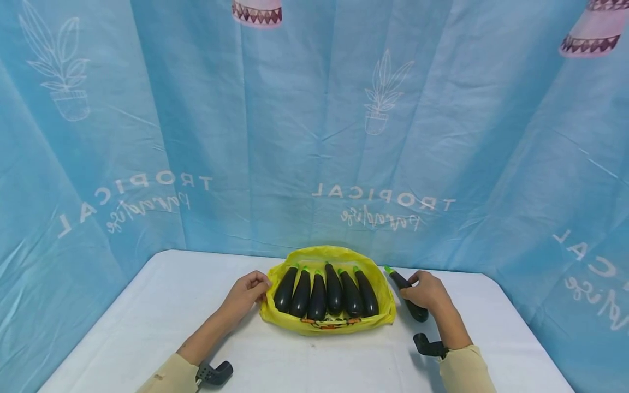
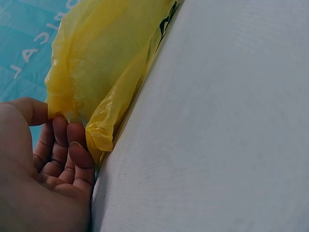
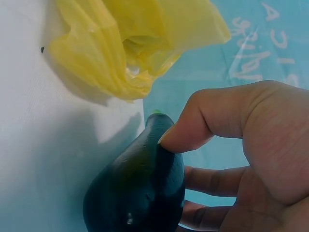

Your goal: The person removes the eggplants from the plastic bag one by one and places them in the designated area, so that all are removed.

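A yellow plastic bag (image 1: pixel 314 328) lies spread wide on the table, with several dark eggplants (image 1: pixel 334 289) side by side in it, their green stem ends toward the back. At the bag's left edge, my left hand (image 1: pixel 244 295) pinches the thin plastic (image 2: pixel 72 92) between thumb and fingers. To the right of the bag, my right hand (image 1: pixel 427 292) grips a single eggplant (image 3: pixel 135 183), thumb on one side and fingers on the other. That eggplant's green tip points toward the back, close to the bag's right edge.
A white cloth covers the table (image 1: pixel 275 365). Behind it hangs a blue printed curtain (image 1: pixel 295 136), which also runs along both sides. Black wrist devices (image 1: pixel 216 374) sit on both forearms near the sleeves.
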Motion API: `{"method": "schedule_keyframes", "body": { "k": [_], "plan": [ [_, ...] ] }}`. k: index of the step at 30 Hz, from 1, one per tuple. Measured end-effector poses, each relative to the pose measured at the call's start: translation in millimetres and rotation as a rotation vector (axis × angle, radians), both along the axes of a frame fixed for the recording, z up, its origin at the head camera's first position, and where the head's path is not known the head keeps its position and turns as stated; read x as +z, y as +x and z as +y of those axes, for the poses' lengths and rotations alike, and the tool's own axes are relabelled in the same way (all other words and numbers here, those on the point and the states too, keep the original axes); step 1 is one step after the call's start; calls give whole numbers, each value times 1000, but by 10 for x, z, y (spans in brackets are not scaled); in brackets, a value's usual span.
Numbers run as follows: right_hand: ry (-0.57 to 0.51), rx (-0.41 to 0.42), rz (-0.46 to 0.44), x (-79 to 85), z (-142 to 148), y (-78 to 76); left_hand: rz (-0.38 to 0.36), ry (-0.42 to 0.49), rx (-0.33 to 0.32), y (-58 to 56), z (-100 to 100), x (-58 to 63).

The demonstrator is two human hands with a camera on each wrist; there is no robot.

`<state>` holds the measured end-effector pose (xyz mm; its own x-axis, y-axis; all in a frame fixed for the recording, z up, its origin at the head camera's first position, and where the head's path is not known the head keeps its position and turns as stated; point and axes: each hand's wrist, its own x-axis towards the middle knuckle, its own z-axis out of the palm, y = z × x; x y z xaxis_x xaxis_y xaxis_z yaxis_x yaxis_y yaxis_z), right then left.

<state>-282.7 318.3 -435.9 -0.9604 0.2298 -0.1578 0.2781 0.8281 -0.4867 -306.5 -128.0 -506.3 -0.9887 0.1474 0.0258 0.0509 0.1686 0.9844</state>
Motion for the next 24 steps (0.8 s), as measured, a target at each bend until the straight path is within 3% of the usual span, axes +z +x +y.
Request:
{"method": "schedule_keyframes", "body": {
  "k": [24],
  "plan": [
    [17, -9, -23, -51, 13, -38, -1, -17, 4, 11, -6, 11]
  ]
}}
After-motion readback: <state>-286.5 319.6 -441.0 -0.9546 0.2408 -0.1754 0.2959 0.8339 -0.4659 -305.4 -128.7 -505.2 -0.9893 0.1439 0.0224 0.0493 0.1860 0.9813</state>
